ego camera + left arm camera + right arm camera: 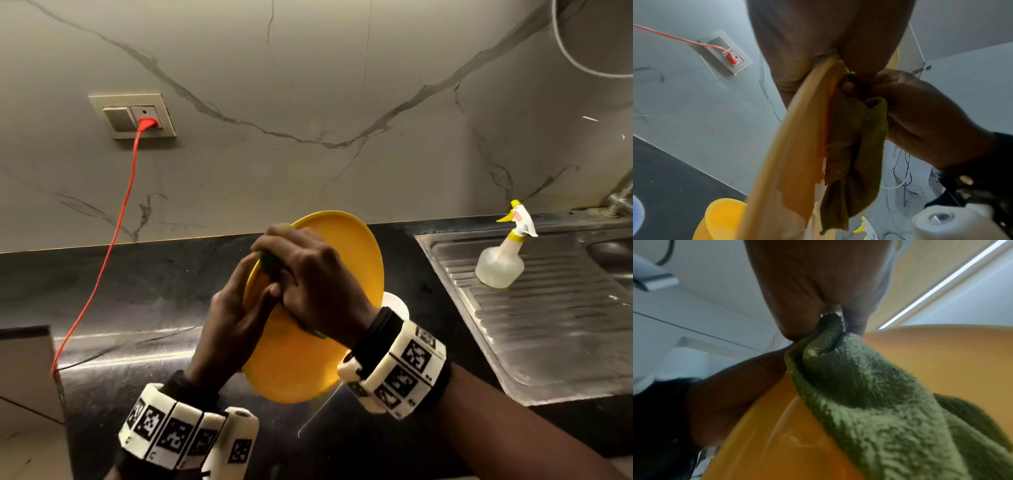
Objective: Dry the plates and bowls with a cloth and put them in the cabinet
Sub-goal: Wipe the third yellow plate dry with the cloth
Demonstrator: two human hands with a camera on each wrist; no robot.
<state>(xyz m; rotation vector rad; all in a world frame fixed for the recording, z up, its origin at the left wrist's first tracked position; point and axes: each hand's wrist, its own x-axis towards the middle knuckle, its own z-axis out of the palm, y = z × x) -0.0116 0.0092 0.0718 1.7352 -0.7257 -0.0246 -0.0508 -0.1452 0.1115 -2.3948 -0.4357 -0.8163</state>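
A yellow plate point(346, 260) is held tilted above the black counter. My left hand point(236, 318) grips its left rim, with the thumb on the face. My right hand point(308, 274) holds a bunched green cloth point(270, 262) and presses it against the plate's face near the upper left rim. In the left wrist view the plate point(789, 154) runs edge-on with the cloth point(857, 146) hanging beside it, pinched by the right hand point(920, 116). In the right wrist view the cloth point(869, 394) lies over the plate point(941, 361). A yellow bowl point(721, 216) stands on the counter below.
A steel sink drainboard point(548, 308) lies at the right with a spray bottle point(503, 260) on it. An orange cable point(113, 240) runs from the wall socket point(133, 116) down to the counter's left. A white round object point(397, 303) sits behind the plate.
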